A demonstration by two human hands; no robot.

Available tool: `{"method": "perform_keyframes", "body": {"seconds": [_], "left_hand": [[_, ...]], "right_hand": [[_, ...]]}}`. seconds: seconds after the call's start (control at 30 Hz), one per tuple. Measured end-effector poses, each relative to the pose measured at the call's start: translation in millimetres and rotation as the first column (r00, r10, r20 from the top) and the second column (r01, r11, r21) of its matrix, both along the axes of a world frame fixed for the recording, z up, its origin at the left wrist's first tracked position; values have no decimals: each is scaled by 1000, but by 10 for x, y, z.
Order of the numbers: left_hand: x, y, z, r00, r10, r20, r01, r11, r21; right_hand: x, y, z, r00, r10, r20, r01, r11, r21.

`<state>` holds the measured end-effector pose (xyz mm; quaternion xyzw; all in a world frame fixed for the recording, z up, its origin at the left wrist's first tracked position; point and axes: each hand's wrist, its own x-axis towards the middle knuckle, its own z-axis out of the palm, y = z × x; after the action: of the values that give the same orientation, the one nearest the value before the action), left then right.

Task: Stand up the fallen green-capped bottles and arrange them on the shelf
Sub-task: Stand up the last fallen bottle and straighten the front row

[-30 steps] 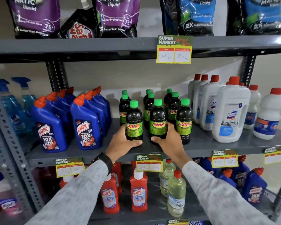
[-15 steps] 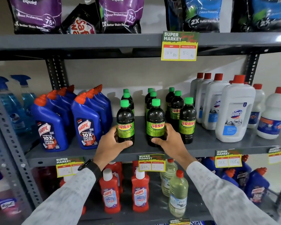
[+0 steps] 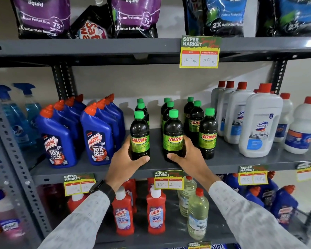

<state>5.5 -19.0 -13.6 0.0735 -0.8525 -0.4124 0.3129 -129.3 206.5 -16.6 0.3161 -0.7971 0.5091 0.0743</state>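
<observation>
Several dark green-capped SUNNY bottles stand upright in three rows on the grey middle shelf [image 3: 223, 164]. My left hand [image 3: 126, 162] grips the base of the front bottle of the left row [image 3: 140, 130]. My right hand [image 3: 188, 157] holds the base of the front bottle of the middle row [image 3: 173, 133]. Both bottles stand upright near the shelf's front edge. The right row's front bottle [image 3: 208, 132] stands free beside my right hand. No green-capped bottle lies on its side in view.
Blue Harpic bottles [image 3: 97, 135] crowd the shelf to the left, white Domex bottles [image 3: 260, 123] to the right. Detergent pouches [image 3: 133, 15] sit on the shelf above. Red Harpic bottles [image 3: 155, 212] and clear bottles stand on the shelf below. Price tags hang from the shelf edges.
My left hand has slid its bottle leftward, widening the gap between the left and middle rows. My right hand has kept its bottle roughly in place.
</observation>
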Motion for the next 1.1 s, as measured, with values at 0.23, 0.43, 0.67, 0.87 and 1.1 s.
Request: {"method": "perform_keyframes", "body": {"seconds": [0.23,0.43,0.67,0.87,1.1], "left_hand": [[205,497,-27,829,257,-496,-296,955,0],[-116,1246,48,996,93,3,-93,996,-3],[-414,1175,83,987,148,61,-153,985,82],[-461,1094,-20,996,67,60,-68,997,25],[-502,1121,-78,994,109,0,-109,992,-58]], "right_hand": [[33,505,-16,946,-255,-199,193,939,-286],[-296,839,74,924,-383,-16,372,905,-208],[-629,870,53,978,-195,73,199,979,-43],[-611,903,30,980,-190,53,193,980,-53],[-617,975,-33,987,-153,54,156,986,-49]]}}
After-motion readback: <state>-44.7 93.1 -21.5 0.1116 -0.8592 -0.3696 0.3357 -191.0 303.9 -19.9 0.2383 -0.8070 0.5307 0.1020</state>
